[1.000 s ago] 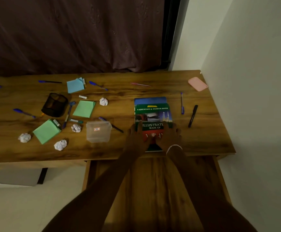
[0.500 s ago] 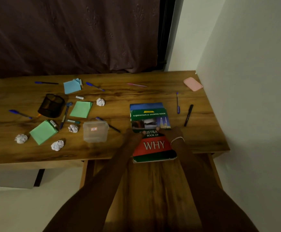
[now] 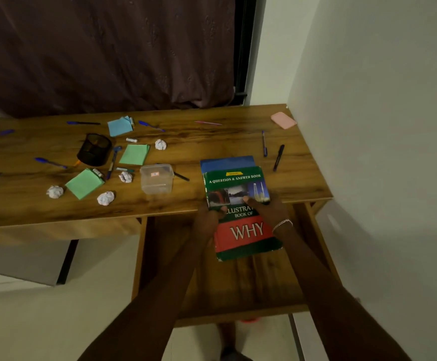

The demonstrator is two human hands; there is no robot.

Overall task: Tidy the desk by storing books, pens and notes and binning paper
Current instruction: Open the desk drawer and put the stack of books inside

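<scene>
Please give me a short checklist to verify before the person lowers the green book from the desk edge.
1. Grip: left hand holds the green book at its left edge, right hand at its right edge: ok.
2. Green book free of the blue book: not ok, its far end lies on it.
3. Pull-out drawer open below: ok.
4. Drawer floor bare where the book would land: ok, as far as visible.
5. Fingers supporting the book from underneath: cannot tell.

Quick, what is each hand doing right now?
Left hand: grips the book.
Right hand: grips the same book.
</scene>
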